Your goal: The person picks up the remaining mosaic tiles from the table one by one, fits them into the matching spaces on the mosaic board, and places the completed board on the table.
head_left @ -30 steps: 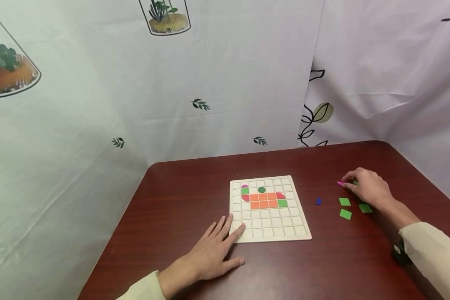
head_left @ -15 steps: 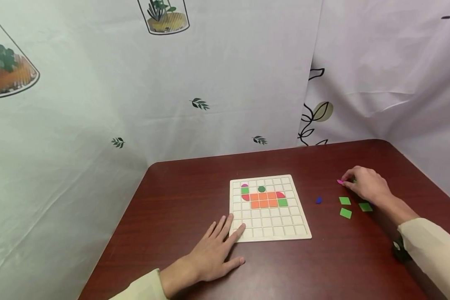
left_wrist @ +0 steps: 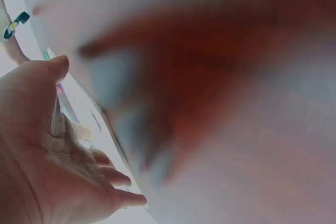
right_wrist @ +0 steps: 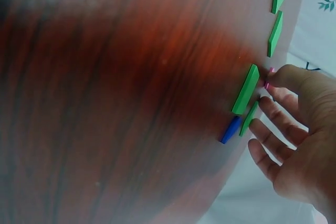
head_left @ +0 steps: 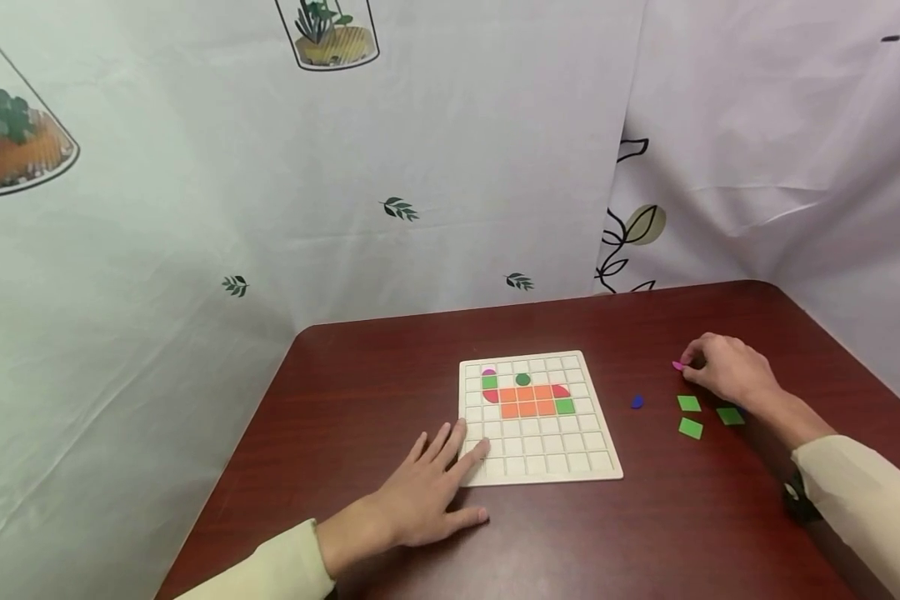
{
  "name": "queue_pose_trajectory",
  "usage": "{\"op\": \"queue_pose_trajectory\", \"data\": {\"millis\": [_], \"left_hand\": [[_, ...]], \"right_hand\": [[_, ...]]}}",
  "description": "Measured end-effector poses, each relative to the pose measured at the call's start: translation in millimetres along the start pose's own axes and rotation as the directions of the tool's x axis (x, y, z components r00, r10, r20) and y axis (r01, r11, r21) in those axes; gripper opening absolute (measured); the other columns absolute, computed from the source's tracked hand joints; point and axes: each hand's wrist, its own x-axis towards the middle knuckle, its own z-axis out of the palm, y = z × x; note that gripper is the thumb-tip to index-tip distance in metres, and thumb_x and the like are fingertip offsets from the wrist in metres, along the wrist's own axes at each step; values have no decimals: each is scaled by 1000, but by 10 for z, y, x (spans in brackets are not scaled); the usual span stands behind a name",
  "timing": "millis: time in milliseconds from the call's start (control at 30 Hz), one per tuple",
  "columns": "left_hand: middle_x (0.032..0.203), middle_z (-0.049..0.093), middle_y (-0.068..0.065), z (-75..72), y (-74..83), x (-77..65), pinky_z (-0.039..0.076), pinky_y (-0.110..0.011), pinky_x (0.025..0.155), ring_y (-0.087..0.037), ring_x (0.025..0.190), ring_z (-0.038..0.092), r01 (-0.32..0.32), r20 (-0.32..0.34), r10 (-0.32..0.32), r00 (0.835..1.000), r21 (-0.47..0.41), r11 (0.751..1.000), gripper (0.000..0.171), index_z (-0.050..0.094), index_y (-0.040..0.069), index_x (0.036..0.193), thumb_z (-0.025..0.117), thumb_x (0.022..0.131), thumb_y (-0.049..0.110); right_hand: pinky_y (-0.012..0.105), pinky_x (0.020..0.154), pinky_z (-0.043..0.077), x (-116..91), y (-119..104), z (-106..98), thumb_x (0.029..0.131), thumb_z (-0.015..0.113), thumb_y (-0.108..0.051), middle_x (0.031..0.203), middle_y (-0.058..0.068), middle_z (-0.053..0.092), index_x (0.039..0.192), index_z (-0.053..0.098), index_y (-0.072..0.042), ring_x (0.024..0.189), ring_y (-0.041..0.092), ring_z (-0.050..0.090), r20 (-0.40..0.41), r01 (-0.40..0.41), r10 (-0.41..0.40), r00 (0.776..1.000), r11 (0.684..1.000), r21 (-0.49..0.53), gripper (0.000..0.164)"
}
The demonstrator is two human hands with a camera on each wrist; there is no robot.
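Since the earlier frame, the right hand (head_left: 729, 368) had shifted slightly toward the left edge of the bench (head_left: 375, 392). Nearest, the left hand (head_left: 418, 498) lay released, fingers spread, touching the near-left corner area of the white grid board (head_left: 536, 446). Green tiles (head_left: 691, 428) lay between board and right bench edge. Farther, the right hand pinched a magenta piece (head_left: 677, 366) short of the bench's far right corner.

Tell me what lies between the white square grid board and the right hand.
In the head view, a flat blue piece lies between; the right hand pinches a pink piece.
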Motion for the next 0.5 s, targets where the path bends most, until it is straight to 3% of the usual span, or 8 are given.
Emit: {"op": "queue_pose_trajectory", "data": {"millis": [200, 500], "left_hand": [[176, 12, -20, -79, -170, 202, 17, -63, 125, -40, 162, 15, 30, -53, -32, 998, -27, 999, 86, 22, 23, 172, 48, 104, 69], [177, 11, -17, -35, -399, 457, 14, -62, 126, -37, 163, 13, 56, -72, -56, 996, -3, 998, 89, 18, 26, 173, 43, 102, 76]], "right_hand": [[52, 65, 52, 8, 10, 1, 88, 83, -13, 97, 17, 69, 95, 77, 1, 77, 28, 61, -12, 7, -7, 1000, 1000, -13, 17], [53, 66, 52, 13, 12, 25, 88, 83, -14, 98, 16, 69, 93, 76, 0, 76, 26, 60, -7, 24, -24, 1000, 1000, -19, 16]]}}
